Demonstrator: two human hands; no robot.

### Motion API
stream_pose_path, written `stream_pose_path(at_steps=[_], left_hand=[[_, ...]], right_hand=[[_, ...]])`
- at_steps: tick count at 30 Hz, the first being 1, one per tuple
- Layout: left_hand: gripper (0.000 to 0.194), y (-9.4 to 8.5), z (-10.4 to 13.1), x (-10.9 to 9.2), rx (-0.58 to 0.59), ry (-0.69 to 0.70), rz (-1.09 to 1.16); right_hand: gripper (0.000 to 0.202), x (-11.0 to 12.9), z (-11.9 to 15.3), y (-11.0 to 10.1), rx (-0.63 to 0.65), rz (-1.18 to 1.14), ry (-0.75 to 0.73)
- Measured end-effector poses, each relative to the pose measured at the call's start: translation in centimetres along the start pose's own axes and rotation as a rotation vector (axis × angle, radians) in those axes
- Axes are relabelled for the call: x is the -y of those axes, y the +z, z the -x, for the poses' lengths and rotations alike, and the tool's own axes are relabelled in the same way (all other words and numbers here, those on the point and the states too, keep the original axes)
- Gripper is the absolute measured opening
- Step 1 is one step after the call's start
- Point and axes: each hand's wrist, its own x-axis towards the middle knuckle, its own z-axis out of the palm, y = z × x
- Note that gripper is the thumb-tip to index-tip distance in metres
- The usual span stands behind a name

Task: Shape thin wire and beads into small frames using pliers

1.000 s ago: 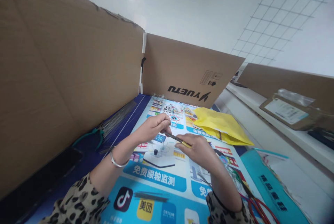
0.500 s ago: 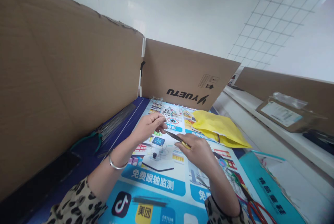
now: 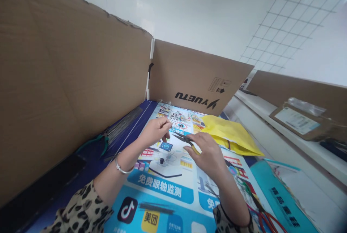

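Note:
My right hand [image 3: 207, 151] is wrapped round the yellow handles of small dark-nosed pliers [image 3: 187, 139]. Their jaws stand slightly apart and point left, toward my left hand [image 3: 157, 131]. The left fingers are pinched together; whatever they hold is too small to make out. A gap separates the plier tips from those fingers. Both hands are above a printed poster mat [image 3: 159, 189]. Near its front edge lies a bundle of short dark wires [image 3: 157, 208].
Cardboard walls stand at the left [image 3: 81, 66] and back [image 3: 189, 70]. A yellow bag [image 3: 233, 135] rests at the right, with a teal packet [image 3: 273, 186] and red-handled scissors [image 3: 267, 222] nearer. Long thin wires [image 3: 124, 124] and teal-handled pliers [image 3: 104, 144] lie left.
The pliers have come away from my left fingertips, and their jaws have opened. The view has shifted slightly.

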Motion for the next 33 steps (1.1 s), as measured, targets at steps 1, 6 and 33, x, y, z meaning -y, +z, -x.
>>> stream_pose_path(at_steps=[1, 6, 33], left_hand=[[0.022, 0.0, 0.0, 0.0, 0.0, -0.011, 0.008], [0.022, 0.1, 0.1, -0.1, 0.009, -0.037, 0.108], [0.023, 0.7, 0.0, -0.2, 0.056, -0.105, 0.144]], right_hand=[[0.03, 0.1, -0.1, -0.1, -0.04, 0.021, -0.023], [0.023, 0.8, -0.5, -0.5, -0.109, 0.166, -0.121], [0.021, 1.3, -0.3, 0.6, -0.155, 0.283, -0.253]])
